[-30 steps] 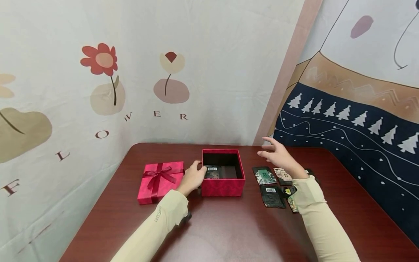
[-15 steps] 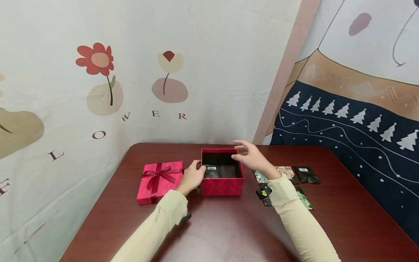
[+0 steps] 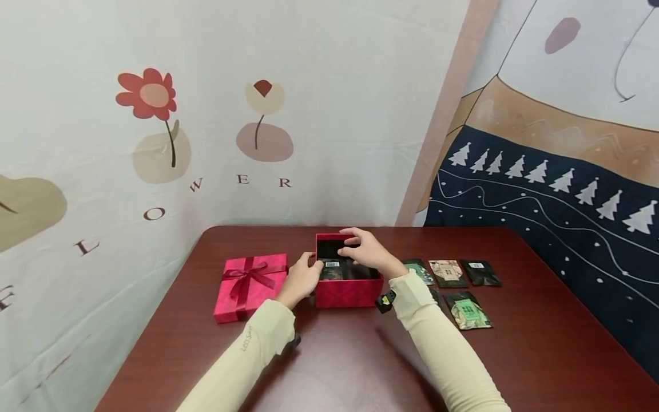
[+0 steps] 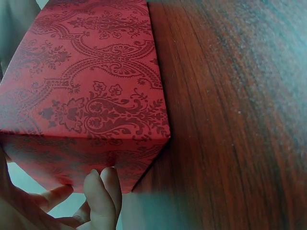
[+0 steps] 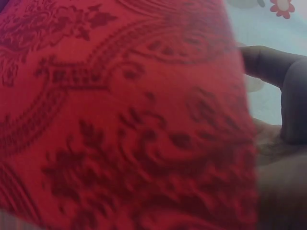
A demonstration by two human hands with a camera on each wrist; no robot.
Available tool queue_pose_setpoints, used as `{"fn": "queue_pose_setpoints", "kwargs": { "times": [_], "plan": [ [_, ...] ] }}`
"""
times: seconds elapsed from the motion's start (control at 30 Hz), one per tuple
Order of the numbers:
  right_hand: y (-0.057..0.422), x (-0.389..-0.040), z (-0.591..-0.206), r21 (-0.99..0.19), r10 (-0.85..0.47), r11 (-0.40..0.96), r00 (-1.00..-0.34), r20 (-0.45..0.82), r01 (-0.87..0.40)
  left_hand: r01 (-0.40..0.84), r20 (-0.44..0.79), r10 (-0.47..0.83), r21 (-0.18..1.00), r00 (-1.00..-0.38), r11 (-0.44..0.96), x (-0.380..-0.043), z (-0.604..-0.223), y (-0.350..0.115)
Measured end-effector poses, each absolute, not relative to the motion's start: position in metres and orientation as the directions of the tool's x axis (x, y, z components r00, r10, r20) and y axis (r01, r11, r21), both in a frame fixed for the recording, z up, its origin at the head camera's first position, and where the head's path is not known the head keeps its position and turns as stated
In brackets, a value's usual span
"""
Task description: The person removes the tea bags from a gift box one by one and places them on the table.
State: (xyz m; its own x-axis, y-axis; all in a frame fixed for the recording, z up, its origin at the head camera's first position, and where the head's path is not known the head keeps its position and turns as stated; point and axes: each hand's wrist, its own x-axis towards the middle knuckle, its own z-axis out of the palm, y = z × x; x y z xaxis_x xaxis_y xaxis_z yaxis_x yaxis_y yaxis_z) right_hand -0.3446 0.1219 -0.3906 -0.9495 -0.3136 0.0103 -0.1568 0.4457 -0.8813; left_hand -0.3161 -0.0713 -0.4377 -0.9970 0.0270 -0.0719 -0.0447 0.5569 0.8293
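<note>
In the head view, an uncovered red gift box point(image 3: 347, 294) stands on the table, with a black packet point(image 3: 332, 271) bearing a barcode label visible inside. My left hand point(image 3: 301, 280) grips its left wall, thumb over the rim and fingers on the outside. The left wrist view shows those fingertips point(image 4: 100, 191) against the patterned side. Over the box opening is my right hand point(image 3: 366, 250), fingers loosely bent, nothing seen between them. In the right wrist view, the box wall fills most of the picture and a finger point(image 5: 268, 63) shows beyond its edge.
Left of the box lies its red lid point(image 3: 234, 292) with a ribbon bow. To the right are several flat packets, among them a green one point(image 3: 468, 312), a beige one point(image 3: 447, 271) and a black one point(image 3: 480, 273). A printed cloth hangs behind the table.
My right hand has moved left from above the packets to over the box, dipping slightly into its opening. My left hand keeps its grip on the box wall.
</note>
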Motion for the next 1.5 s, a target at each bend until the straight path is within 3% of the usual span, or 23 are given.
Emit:
{"fn": "queue_pose_setpoints", "kwargs": {
  "times": [0.6, 1.13, 1.5],
  "plan": [
    [0.108, -0.351, -0.411, -0.866, -0.202, 0.499, -0.976, -0.082, -0.031, -0.035, -0.072, 0.045, 0.834, -0.996, 0.551, -0.315, -0.437, -0.068],
    [0.101, -0.357, -0.420, -0.790, -0.162, 0.613, -0.977, -0.140, 0.012, -0.028, -0.064, 0.044, 0.831, -0.997, 0.555, -0.317, -0.439, -0.070],
    [0.097, -0.360, -0.423, -0.787, -0.161, 0.615, -0.971, -0.179, 0.043, -0.031, -0.064, 0.041, 0.832, -0.997, 0.554, -0.319, -0.441, -0.072]
  ]
}}
